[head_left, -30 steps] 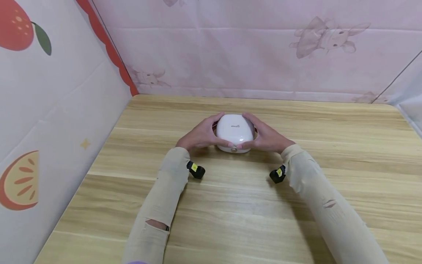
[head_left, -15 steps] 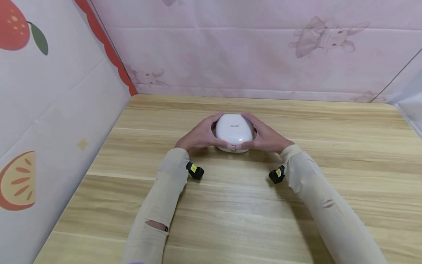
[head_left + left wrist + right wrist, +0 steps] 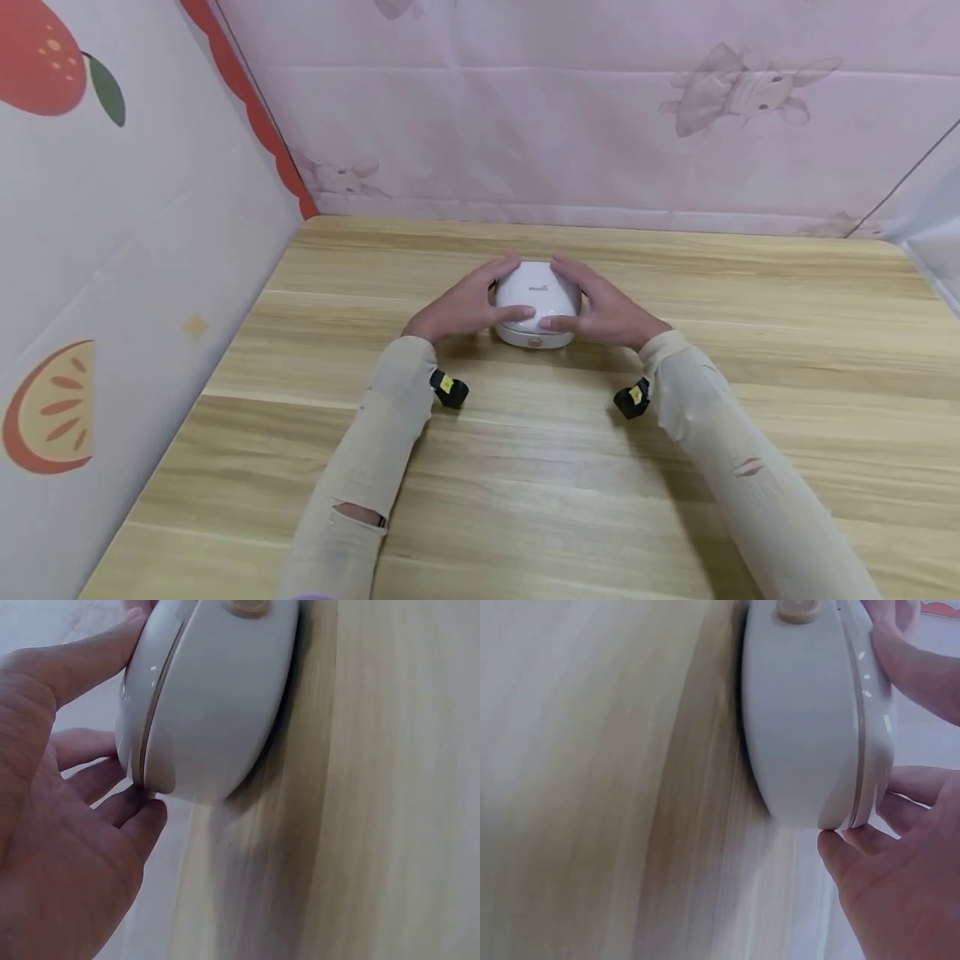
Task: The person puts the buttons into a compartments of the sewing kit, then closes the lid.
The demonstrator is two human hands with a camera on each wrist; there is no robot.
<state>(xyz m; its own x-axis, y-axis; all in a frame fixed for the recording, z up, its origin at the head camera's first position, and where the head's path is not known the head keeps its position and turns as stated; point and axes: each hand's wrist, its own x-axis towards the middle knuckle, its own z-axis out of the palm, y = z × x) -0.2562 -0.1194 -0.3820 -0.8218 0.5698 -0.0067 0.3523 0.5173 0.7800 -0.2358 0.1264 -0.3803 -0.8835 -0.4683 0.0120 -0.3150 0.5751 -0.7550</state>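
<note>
A glossy white rounded case [image 3: 538, 292] with a lid, small lettering on top and a tan button on its front stands on the wooden table. My left hand [image 3: 468, 302] holds its left side, thumb on the lid's front slope and fingers round the side. From the right, my right hand [image 3: 609, 307] holds it the same way, the two thumbs a small gap apart. In the left wrist view, fingertips [image 3: 154, 817] sit at the tan seam between lid and base. The right wrist view has the seam closed along that side, with fingertips [image 3: 832, 844] under its corner.
The wooden table [image 3: 525, 467] stretches around the case. A pink printed wall cover [image 3: 510, 125] stands behind it, and a white one with fruit prints [image 3: 150, 208] on the left. A black wrist camera [image 3: 450, 390] hangs from the left sleeve, another [image 3: 632, 398] from the right.
Both thumbs have moved up from the case's front edge by the button onto the lid, and spread slightly apart. The button and the front seam show more fully now. The case stays in place.
</note>
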